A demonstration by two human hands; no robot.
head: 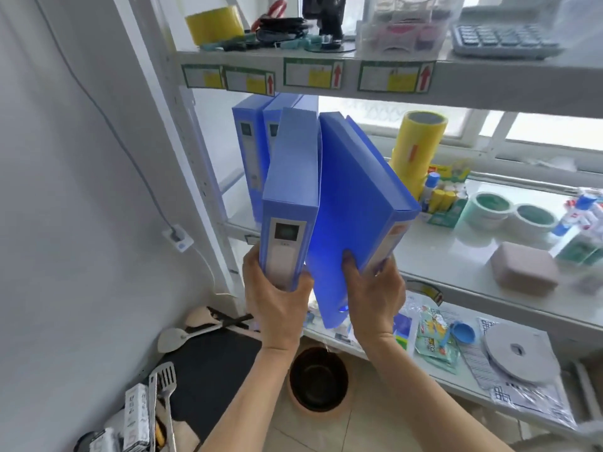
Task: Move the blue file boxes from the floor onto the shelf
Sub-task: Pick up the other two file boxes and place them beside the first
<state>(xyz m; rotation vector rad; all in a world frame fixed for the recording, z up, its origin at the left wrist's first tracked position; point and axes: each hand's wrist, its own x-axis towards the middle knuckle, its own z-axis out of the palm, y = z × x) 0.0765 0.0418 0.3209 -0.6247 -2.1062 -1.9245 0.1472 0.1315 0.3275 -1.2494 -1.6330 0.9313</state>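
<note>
No word or number could be read anywhere. The plainest signs were four labels (310, 75) stuck along the front edge of the upper shelf (489, 83): each had a green border, a yellow block and a red arrow pointing up, with print too small to make out. The yellow roll (416, 148) at the far side of the middle shelf bore a red mark, unreadable. The spine label (283, 252) on the left file box (290, 190) showed a dark panel above a pale field, its small print blurred. Packets (434, 334) on the lower shelf carried coloured print, also illegible.
</note>
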